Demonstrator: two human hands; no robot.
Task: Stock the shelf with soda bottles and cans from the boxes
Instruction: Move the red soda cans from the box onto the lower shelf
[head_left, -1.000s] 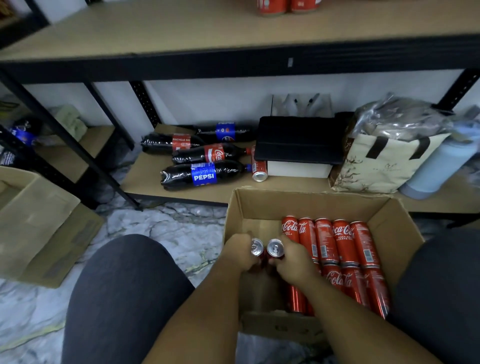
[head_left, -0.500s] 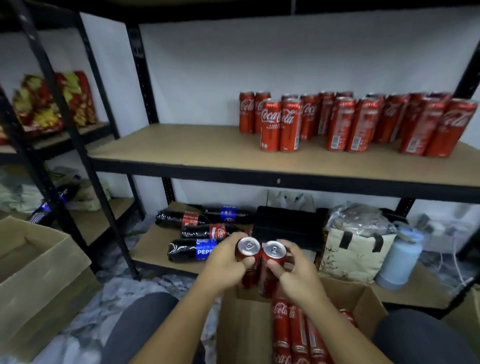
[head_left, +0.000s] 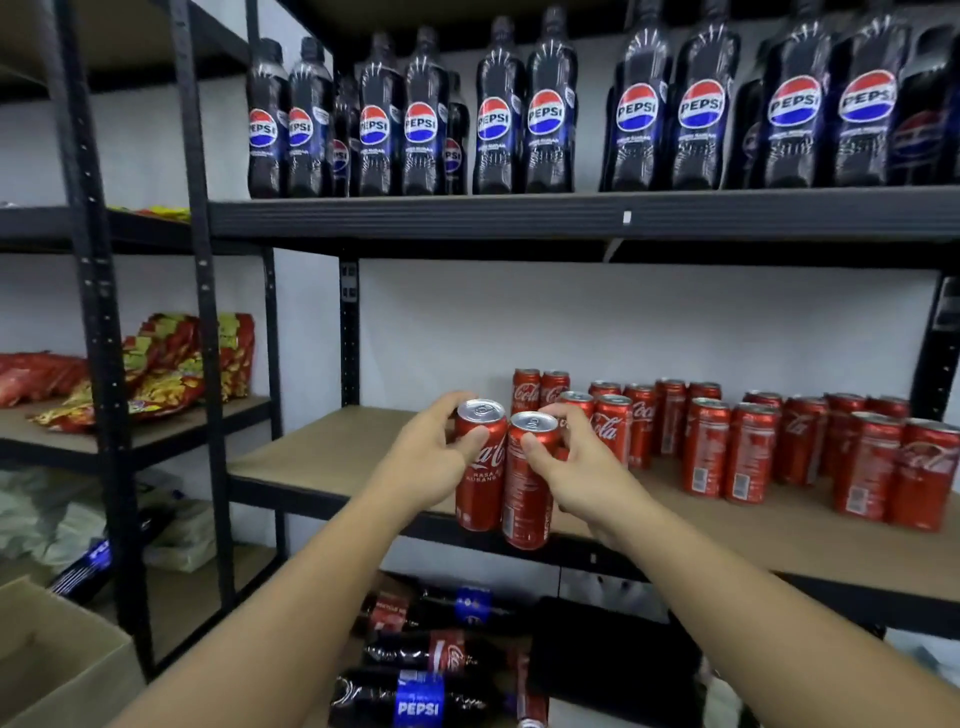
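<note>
My left hand grips a red Coca-Cola can and my right hand grips a second red can. Both cans are upright, side by side, held in the air at the front edge of the middle wooden shelf. Several red cans stand in rows on that shelf to the right of my hands. Pepsi bottles line the shelf above.
Cola and Pepsi bottles lie on the bottom shelf below my arms. An open cardboard box sits at lower left. Snack packets fill the left rack. Black uprights separate the racks. Bare shelf board lies left of the cans.
Both hands lifted the two cans out of the box and up to the middle shelf's front edge. My view tilted up from the box to the shelves.
</note>
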